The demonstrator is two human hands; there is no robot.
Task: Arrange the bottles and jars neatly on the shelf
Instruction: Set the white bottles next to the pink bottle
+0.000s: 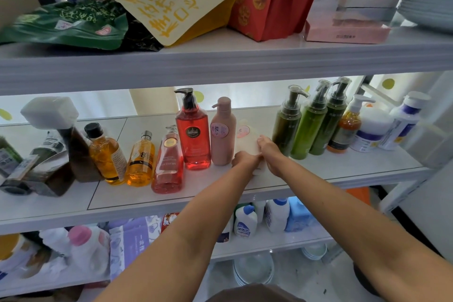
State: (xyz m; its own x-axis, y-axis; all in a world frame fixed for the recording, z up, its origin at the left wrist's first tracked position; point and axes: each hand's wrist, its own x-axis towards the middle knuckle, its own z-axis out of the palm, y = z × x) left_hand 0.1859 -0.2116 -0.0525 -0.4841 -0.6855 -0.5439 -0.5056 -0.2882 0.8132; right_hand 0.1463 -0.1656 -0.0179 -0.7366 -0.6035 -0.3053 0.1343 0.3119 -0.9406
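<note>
On the middle shelf [343, 174] a cream-white bottle [246, 137] with a pink round label stands just right of a pink pump bottle [222, 135]. Both my hands hold it near its base: my left hand [244, 160] on its left side, my right hand [269, 152] on its right. A tall red pump bottle [195, 135] stands left of the pink one. Further left lean a pink-red bottle [169, 164] and two amber bottles [141, 159] [107, 154]. Three green pump bottles [311, 122] stand to the right.
Dark bottles [49, 162] lie toppled at the shelf's left end. An orange pump bottle [345, 127] and white tubs [372, 130] fill the right end. Snack bags [166, 0] and boxes sit on the shelf above; detergent bottles [245, 220] sit below.
</note>
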